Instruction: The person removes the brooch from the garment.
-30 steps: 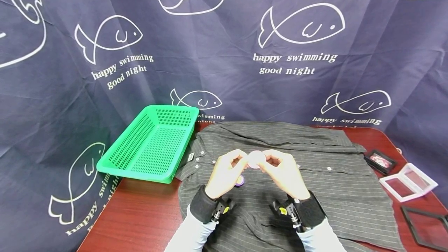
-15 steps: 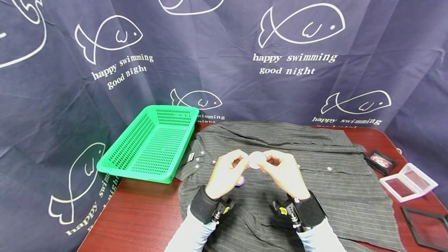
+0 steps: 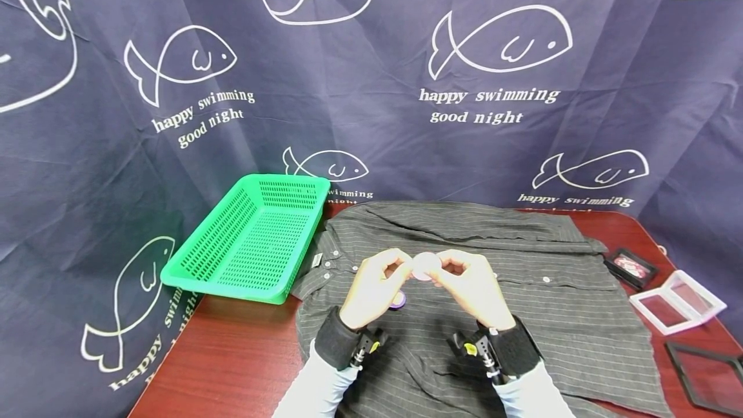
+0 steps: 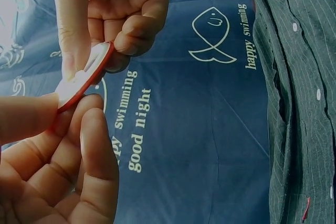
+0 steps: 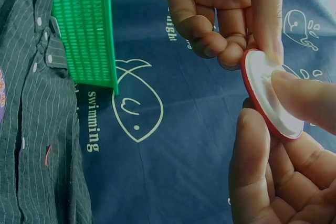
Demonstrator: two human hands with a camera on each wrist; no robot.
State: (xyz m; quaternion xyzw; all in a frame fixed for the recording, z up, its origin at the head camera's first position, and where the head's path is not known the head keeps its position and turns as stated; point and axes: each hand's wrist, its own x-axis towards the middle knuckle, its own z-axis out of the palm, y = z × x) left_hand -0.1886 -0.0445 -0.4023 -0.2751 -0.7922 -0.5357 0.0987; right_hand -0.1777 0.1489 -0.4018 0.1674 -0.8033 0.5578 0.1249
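A round badge (image 3: 427,266) with a white back and a red rim is held between both hands, above a dark pinstriped shirt (image 3: 557,321). My left hand (image 3: 371,290) pinches its left edge between thumb and fingers. On the opposite edge, my right hand (image 3: 475,289) grips it with thumb and fingers. The right wrist view shows the right thumb pressing on the white back of the badge (image 5: 262,95), which faces the thumbs. Seen from the left wrist, the badge (image 4: 76,88) is nearly edge-on. Its front is hidden.
A purple round badge (image 3: 397,300) lies on the shirt, just right of the left hand. Left of the shirt stands a green basket (image 3: 302,244). At the table's right are a black case (image 3: 618,268), a white hinged frame (image 3: 656,318) and a dark frame (image 3: 682,376).
The badge has shifted very slightly to the right between the fingers. Both hands stay almost in place and keep their hold.
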